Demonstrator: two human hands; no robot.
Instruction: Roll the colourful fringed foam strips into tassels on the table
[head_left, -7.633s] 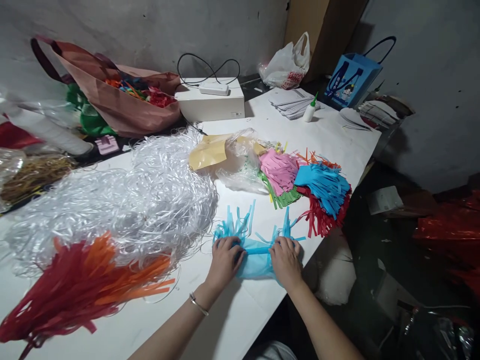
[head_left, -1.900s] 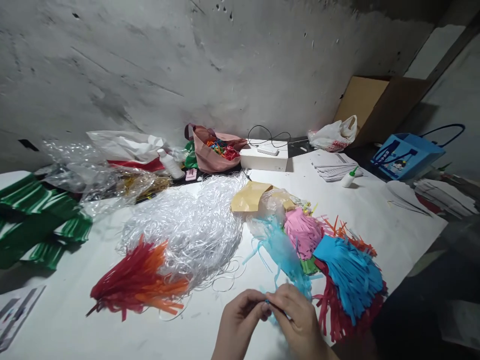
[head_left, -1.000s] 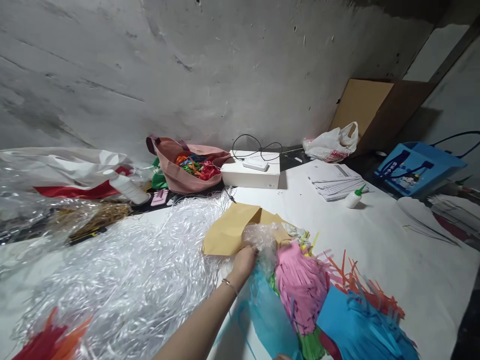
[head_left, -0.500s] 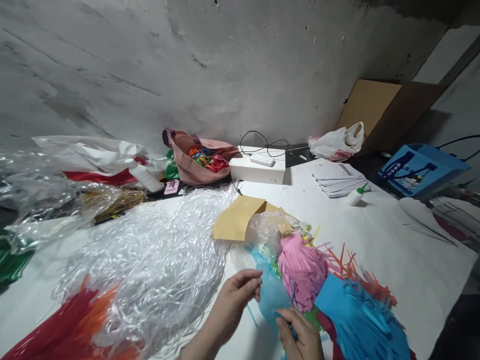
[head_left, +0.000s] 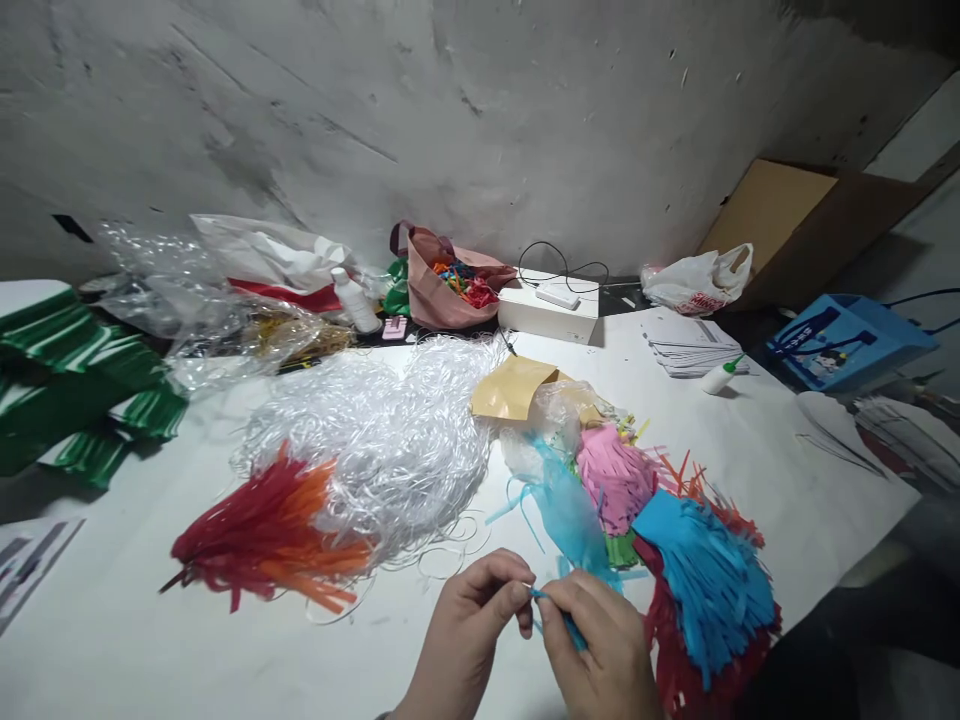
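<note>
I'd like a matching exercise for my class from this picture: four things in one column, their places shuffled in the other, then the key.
Things
1. Blue strip
2. Green-tipped bottle
3. Small white device
4. Multicoloured strips

Places
A. On the white box
B. Inside the salmon-pink bag
C. Between the fingers of the right hand
D. Beside the stack of sheets

Pairs: 1-C, 2-D, 3-A, 4-B

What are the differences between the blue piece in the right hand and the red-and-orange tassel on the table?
The blue piece shows only as a narrow part in the right hand; the red-and-orange tassel looks larger and spreads open. The blue piece is gripped; the tassel lies unheld, touching the white strands. The blue piece shows one colour; the tassel, two.
</note>
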